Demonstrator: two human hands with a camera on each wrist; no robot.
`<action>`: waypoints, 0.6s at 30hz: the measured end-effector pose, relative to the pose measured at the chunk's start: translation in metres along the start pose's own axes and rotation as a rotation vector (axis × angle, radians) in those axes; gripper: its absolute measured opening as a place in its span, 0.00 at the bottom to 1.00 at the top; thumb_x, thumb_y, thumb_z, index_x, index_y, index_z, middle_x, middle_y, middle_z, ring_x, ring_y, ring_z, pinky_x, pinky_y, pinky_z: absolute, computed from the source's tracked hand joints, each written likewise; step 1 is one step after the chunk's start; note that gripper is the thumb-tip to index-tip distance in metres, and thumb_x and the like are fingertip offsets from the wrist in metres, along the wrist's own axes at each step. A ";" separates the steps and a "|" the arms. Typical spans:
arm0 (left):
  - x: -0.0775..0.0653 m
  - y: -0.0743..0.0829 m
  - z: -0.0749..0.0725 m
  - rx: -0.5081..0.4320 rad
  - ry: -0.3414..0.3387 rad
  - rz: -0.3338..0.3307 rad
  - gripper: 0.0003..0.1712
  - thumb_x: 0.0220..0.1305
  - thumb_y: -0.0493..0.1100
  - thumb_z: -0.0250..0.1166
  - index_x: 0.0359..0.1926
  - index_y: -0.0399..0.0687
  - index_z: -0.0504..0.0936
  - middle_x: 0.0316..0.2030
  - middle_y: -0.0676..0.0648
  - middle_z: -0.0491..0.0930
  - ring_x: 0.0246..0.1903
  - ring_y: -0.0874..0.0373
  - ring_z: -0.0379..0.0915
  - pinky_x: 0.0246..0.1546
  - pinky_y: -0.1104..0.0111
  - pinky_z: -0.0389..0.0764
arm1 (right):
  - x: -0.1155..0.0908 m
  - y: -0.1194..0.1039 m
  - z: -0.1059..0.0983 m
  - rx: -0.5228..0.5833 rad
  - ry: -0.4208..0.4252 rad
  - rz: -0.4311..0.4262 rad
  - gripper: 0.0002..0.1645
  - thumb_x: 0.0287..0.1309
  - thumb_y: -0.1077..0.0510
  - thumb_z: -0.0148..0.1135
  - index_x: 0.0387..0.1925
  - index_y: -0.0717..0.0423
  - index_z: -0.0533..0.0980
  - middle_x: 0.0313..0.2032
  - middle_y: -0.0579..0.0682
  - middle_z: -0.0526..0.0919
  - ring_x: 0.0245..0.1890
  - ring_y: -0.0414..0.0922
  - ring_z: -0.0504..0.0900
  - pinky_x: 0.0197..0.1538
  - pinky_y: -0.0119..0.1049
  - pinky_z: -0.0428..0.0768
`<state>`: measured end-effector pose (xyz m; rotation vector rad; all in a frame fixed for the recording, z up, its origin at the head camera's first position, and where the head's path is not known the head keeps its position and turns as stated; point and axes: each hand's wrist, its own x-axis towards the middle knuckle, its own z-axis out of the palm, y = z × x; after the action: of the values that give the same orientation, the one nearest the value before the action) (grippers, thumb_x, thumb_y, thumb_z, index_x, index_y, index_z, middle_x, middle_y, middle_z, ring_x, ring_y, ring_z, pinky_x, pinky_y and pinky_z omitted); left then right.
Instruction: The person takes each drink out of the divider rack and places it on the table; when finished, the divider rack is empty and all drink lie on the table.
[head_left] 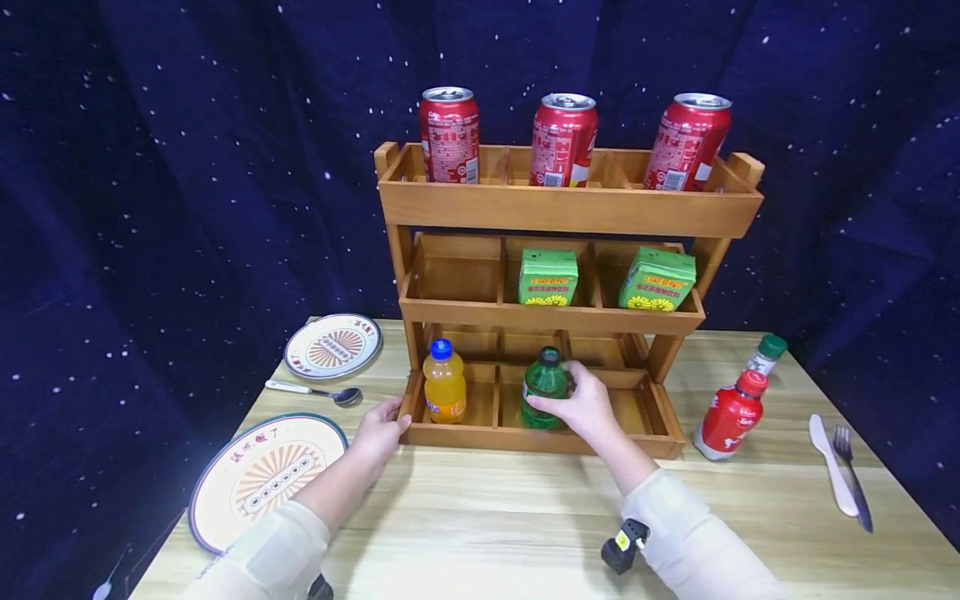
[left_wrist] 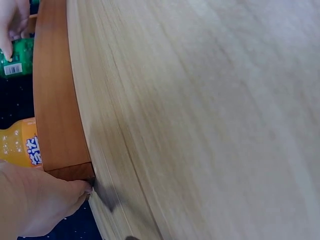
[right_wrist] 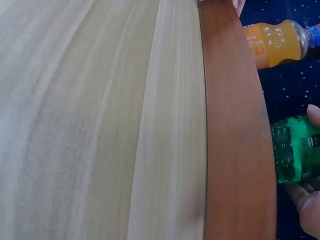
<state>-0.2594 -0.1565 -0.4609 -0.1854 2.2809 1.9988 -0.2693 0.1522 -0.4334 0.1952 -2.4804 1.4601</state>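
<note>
My right hand [head_left: 587, 403] grips a green plastic bottle [head_left: 543, 385] with a dark cap, thumb on the near side. The bottle stands upright in the middle compartment of the bottom tier of a wooden three-tier rack [head_left: 480, 437]. At that tier's front left corner, my left hand [head_left: 379, 428] holds the wood between thumb and fingers. An orange drink bottle [head_left: 446, 382] with a blue cap is upright in the left compartment, beside my left hand. In the left wrist view the thumb end of the left hand [left_wrist: 45, 200] reaches round the rack's corner.
Red cola cans [head_left: 564, 142] line the top tier; green drink cartons [head_left: 548, 278] sit in the middle tier. Plates [head_left: 225, 467] and a spoon [head_left: 347, 397] lie left. On the right are a red bottle [head_left: 731, 418], a green-capped bottle [head_left: 767, 353], a knife [head_left: 831, 462] and a fork [head_left: 853, 477].
</note>
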 end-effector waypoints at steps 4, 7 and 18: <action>0.002 0.000 -0.001 -0.008 0.001 -0.002 0.27 0.61 0.28 0.48 0.61 0.27 0.55 0.60 0.30 0.57 0.59 0.40 0.54 0.60 0.55 0.57 | -0.005 -0.013 -0.014 0.097 0.007 -0.039 0.37 0.28 0.47 0.77 0.43 0.54 0.71 0.38 0.50 0.79 0.39 0.45 0.80 0.41 0.39 0.79; 0.003 0.000 -0.001 -0.017 0.004 0.003 0.27 0.61 0.28 0.48 0.61 0.27 0.55 0.61 0.31 0.56 0.60 0.40 0.53 0.60 0.55 0.57 | -0.012 -0.027 -0.035 0.174 0.011 -0.089 0.36 0.31 0.51 0.76 0.46 0.57 0.71 0.41 0.52 0.79 0.41 0.46 0.79 0.45 0.40 0.77; 0.001 -0.002 -0.002 -0.014 -0.010 0.013 0.27 0.62 0.28 0.48 0.62 0.26 0.54 0.61 0.30 0.55 0.60 0.40 0.52 0.60 0.55 0.56 | -0.063 -0.036 -0.143 -0.049 0.149 -0.002 0.36 0.37 0.54 0.73 0.51 0.58 0.69 0.43 0.51 0.79 0.41 0.33 0.77 0.44 0.21 0.73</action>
<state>-0.2606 -0.1584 -0.4627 -0.1611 2.2689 2.0173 -0.1785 0.2590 -0.3545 0.0764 -2.3927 1.3586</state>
